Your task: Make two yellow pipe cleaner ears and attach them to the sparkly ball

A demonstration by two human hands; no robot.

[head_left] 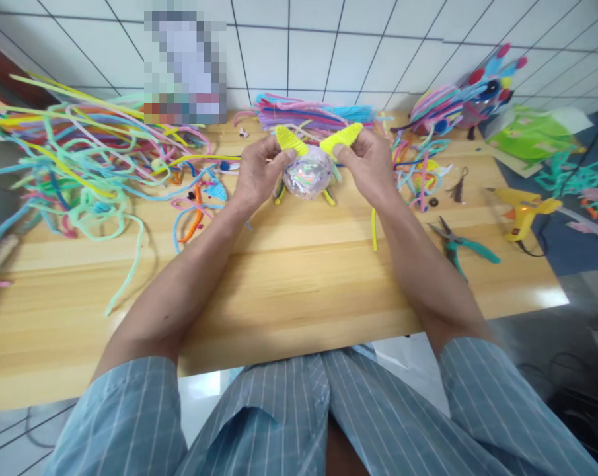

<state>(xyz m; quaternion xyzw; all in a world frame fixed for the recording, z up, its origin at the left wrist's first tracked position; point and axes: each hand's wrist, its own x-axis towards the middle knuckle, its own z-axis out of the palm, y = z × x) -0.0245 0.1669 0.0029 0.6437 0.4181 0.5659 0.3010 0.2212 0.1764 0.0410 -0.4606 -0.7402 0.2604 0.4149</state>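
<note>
My left hand (261,166) pinches a yellow ribbed piece (289,140) that looks like an ear or wing. Between the thumb and fingers of my right hand (368,162) is a second yellow piece (342,137) of similar shape. Both pieces slant outward at the top of a clear round ball (307,173) with colourful bits showing in it. Whether they touch the ball cannot be made out. Short yellow and dark green legs (329,197) stick out under the ball on the wooden table (299,277).
Tangled pipe cleaners (100,192) cover the left side. Bundled ones (313,114) lie by the tiled wall. Pliers (457,244) and a yellow glue gun (524,208) rest at the right, near a green bag (529,132). A yellow stem (374,230) lies beside my right forearm.
</note>
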